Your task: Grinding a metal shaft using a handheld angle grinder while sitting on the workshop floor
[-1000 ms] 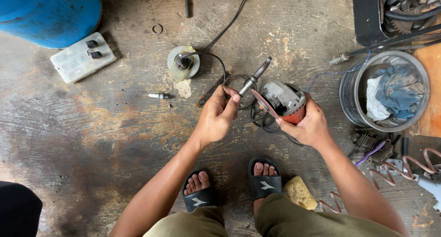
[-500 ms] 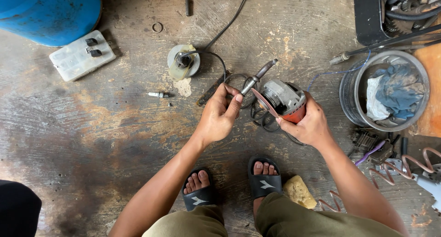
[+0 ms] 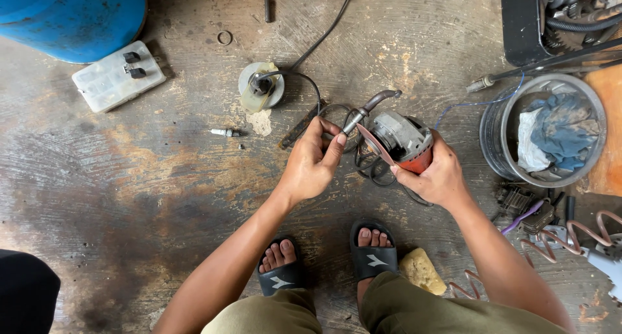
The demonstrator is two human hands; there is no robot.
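Item: grey-and-red metal angle grinder with thin reddish abrasive disc (image 3: 400,139), held above the stained concrete floor (image 3: 162,178), in front of the person's knees.
Right hand (image 3: 437,175): closed around the red rear body, disc facing left.
Left hand (image 3: 314,162): fingers pinched on a slim dark metal tool with curved handle (image 3: 370,107), its tip at the disc hub.
Handling, as judged: heavy and rigid for its size; the disc is thin and brittle at the rim. Best gripped at the motor body, not the disc.
Nearby: black power cord (image 3: 324,36), round cream plug fitting (image 3: 260,86), small spark plug (image 3: 225,132), translucent white plastic box (image 3: 118,76), blue drum (image 3: 71,16), metal bucket with rags (image 3: 494,143), yellow sponge (image 3: 422,269).
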